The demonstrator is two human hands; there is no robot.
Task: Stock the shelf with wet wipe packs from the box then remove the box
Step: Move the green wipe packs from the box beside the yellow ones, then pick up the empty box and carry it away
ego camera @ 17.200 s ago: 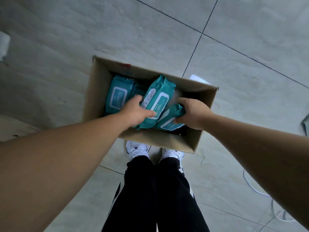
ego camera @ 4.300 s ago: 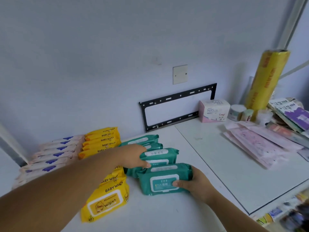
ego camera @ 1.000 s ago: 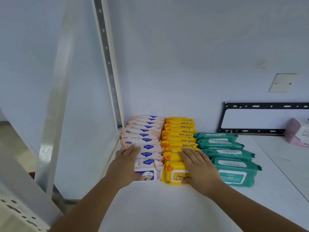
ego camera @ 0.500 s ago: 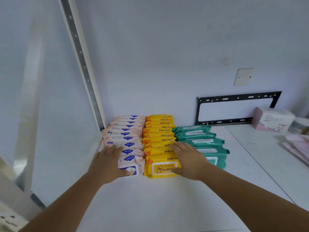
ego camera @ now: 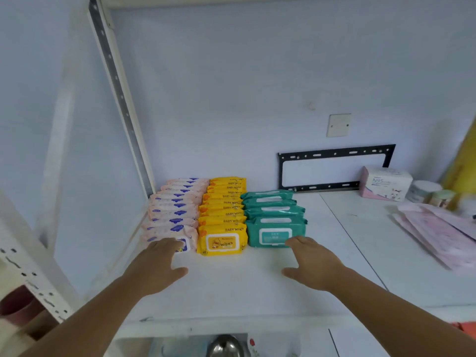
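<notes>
White shelf [ego camera: 231, 292]: teal wet wipe packs [ego camera: 275, 220], one row, just right of yellow packs [ego camera: 222, 217]. Left hand [ego camera: 159, 264], right hand [ego camera: 313, 262]: fingers spread, empty, before the rows.

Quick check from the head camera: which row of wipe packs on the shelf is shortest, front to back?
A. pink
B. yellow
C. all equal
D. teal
D: the teal packs form a four-pack row, ending well short of the wall, unlike the longer yellow row and pink row.
</notes>
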